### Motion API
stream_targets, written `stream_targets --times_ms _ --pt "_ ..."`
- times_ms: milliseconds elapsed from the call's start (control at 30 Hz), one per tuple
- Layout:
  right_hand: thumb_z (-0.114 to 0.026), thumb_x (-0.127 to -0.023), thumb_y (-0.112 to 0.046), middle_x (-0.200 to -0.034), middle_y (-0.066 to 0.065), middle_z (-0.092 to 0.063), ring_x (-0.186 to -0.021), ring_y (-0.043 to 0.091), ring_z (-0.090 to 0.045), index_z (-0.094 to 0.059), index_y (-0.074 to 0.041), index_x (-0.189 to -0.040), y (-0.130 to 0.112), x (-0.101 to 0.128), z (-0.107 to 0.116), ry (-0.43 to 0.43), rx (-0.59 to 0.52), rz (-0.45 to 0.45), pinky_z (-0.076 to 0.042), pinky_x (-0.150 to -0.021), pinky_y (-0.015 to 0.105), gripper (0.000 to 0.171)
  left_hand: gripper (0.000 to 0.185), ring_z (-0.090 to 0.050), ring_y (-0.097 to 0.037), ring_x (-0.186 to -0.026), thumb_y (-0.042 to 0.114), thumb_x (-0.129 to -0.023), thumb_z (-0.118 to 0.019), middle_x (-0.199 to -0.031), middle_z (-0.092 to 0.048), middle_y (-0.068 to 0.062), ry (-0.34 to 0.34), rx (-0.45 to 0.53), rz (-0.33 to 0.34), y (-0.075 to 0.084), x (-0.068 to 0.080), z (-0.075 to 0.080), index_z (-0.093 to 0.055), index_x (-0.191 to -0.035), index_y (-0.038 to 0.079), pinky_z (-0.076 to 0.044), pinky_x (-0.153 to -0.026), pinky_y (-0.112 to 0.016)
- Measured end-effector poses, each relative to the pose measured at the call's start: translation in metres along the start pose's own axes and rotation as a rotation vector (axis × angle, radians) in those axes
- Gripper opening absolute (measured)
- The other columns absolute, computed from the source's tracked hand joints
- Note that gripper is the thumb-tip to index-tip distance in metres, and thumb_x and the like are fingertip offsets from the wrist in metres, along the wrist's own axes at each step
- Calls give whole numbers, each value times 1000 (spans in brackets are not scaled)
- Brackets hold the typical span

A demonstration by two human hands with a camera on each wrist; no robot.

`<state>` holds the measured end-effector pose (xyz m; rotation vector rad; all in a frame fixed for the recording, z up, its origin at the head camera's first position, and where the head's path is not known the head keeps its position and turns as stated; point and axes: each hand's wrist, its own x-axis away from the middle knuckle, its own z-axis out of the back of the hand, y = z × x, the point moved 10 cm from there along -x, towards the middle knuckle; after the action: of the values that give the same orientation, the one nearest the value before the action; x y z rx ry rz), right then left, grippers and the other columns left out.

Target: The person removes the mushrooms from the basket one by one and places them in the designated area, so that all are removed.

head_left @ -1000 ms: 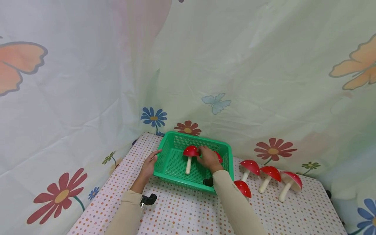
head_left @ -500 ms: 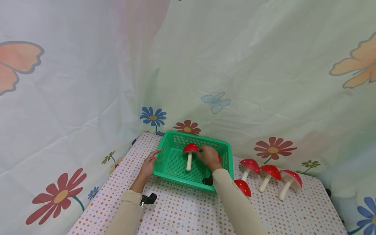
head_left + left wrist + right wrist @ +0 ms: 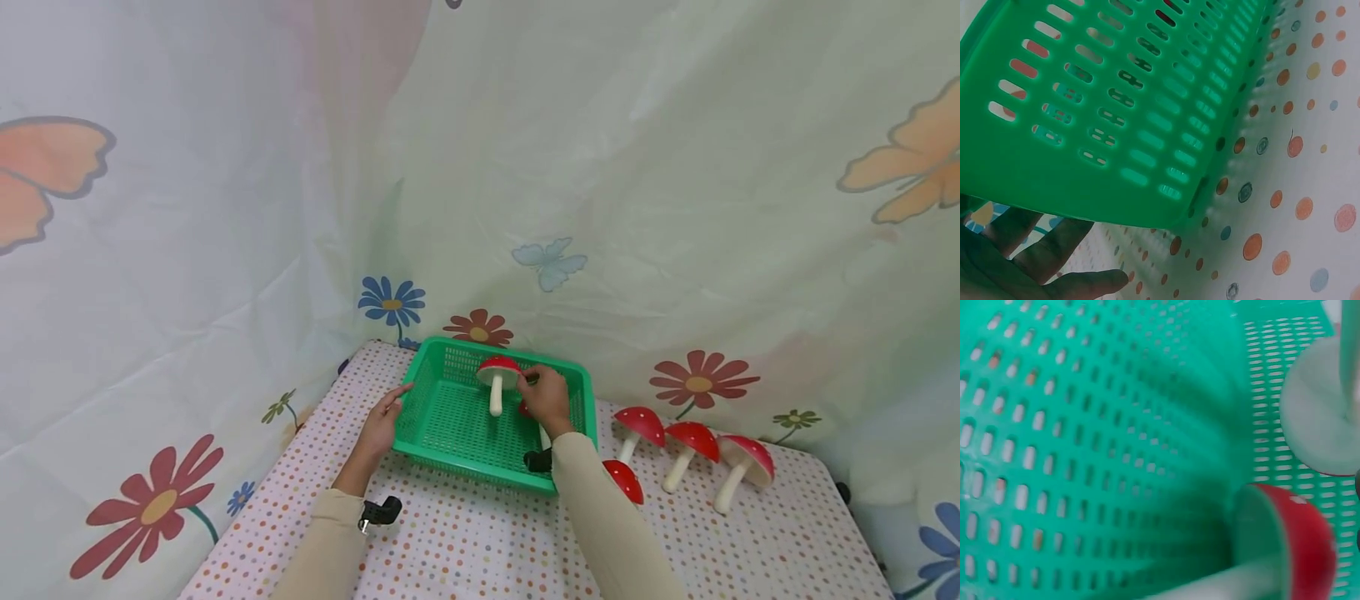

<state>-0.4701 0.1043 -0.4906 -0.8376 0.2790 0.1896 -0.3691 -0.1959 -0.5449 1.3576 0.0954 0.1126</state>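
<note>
Above the floor of the green plastic basket [image 3: 472, 473], my right hand [image 3: 549, 400] pinches a red-capped toy mushroom [image 3: 496, 392] by the edge of its cap. The mushroom's white stem hangs down. A second toy mushroom [image 3: 1310, 544] lies in the basket; in the head view my right hand and wrist hide most of it. On the basket's left side rests my left hand [image 3: 377, 427], its fingers fairly straight against the rim. The left wrist view has the fingers of this hand [image 3: 1041, 262] at the basket's edge, partly behind it, with the thumb pointing away.
Several more toy mushrooms [image 3: 692, 439] lie on the dotted tablecloth [image 3: 465, 550] to the right of the basket. The nearest mushroom [image 3: 624, 481] is close to the basket's right corner, partly behind my right sleeve. A printed fabric backdrop [image 3: 637, 208] rises behind the table.
My right hand has lifted the mushroom, moving it slightly right and toward the basket's far side; its cap now tilts to show the white underside. My left hand stays in place.
</note>
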Motion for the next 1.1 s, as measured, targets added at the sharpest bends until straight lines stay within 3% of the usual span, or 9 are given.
stream_targets --times_ms 167,333,500,633,800,1000,1100 --pt "-65 -94 -20 -88 13 -74 -70 22 -66 -73 -4 -97 -15 -1 31 104 -39 9 -50 -56 28 18 40 -19 -40 -150 25 -109 -33 -163 -27 -11 3 -2 11 4 0 3 -46 -147 25 -17 -120 -62" --pt "-68 -92 -18 -80 15 -72 -65 23 -64 -72 -3 -92 -33 3 72 202 -153 41 -49 -52 27 15 41 -17 -39 -151 24 -109 -32 -163 -26 -10 -8 3 8 10 0 3 -45 -148 24 -16 -120 -61" --pt "-69 -92 -17 -72 17 -70 -56 13 -61 -73 -3 -92 -30 16 114 270 -239 52 -43 -44 23 15 41 -18 -39 -151 24 -109 -33 -162 -28 -11 1 -3 -6 11 -2 4 -45 -148 23 -16 -120 -61" --pt "-70 -90 -14 -74 19 -72 -52 1 -58 -74 -1 -93 -11 39 153 372 -219 34 -43 -42 18 14 41 -19 -38 -151 26 -109 -34 -162 -29 -10 11 -11 -10 10 -3 5 -46 -148 23 -16 -120 -61" --pt "-71 -88 -14 -77 19 -72 -55 -9 -50 -75 0 -95 26 83 204 494 -87 -31 -41 -43 14 16 41 -21 -38 -150 28 -109 -34 -162 -28 -7 19 -37 16 3 -2 5 -46 -148 28 -18 -119 -62" --pt "-70 -87 -5 -79 24 -71 -48 -20 -43 -72 6 -98 76 141 248 542 68 -73 -39 -41 9 16 42 -19 -41 -150 28 -109 -34 -163 -25 -10 -3 -39 10 0 0 1 -43 -149 25 -16 -119 -63" --pt "-69 -87 -6 -76 23 -71 -47 -22 -41 -70 6 -97 104 168 256 531 142 -163 -37 -39 10 16 42 -17 -40 -151 27 -109 -34 -163 -24 -12 -7 -30 6 0 3 -1 -44 -149 23 -15 -120 -62"
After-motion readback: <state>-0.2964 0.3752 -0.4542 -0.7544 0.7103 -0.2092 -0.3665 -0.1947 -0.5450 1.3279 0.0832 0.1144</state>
